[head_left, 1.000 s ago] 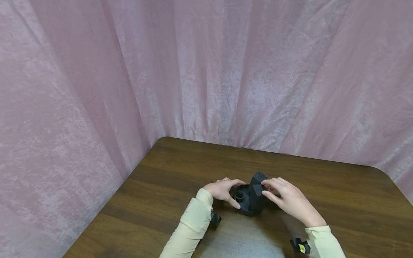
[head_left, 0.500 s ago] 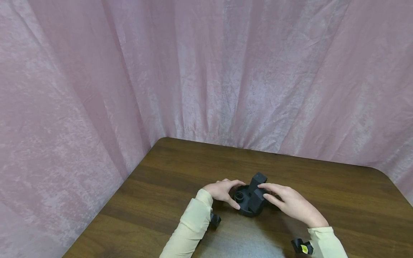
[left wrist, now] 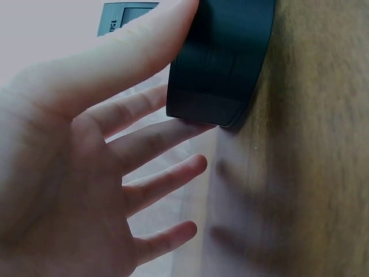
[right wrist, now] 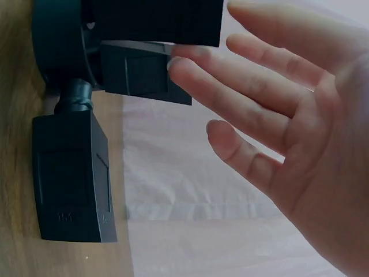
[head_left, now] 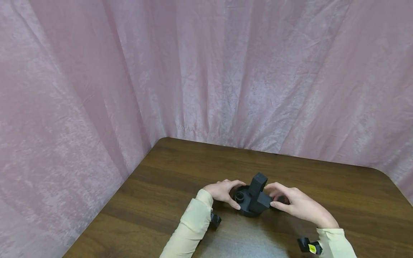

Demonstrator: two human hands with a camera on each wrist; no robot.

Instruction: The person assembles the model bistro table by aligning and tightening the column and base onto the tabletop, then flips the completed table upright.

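Observation:
A black round base (head_left: 247, 214) rests on the table, with a short round socket (head_left: 239, 196) inside its rim and blocky black heads on it. My left hand (head_left: 222, 191) grips the base's left side, thumb in front and fingers behind. The rear head (head_left: 258, 184) points up and away; the front head (head_left: 262, 202) leans right. My right hand (head_left: 301, 205) touches the front head's outer end with its thumb, fingers loosely bent behind it. In the right wrist view another head (right wrist: 72, 176) sticks out on a neck (right wrist: 74, 95); in the head view the right hand mostly hides it.
The brown wooden table (head_left: 180, 172) has rounded far corners. Pink curtains (head_left: 206, 71) hang along its back and left edges. A small black wrist camera (head_left: 214, 220) sits by the left sleeve, and another wrist camera (head_left: 309, 246) by the right one.
The front head has swung from upright down toward the right. My right hand has moved rightward and slightly lower with it. The left hand and the base have stayed put.

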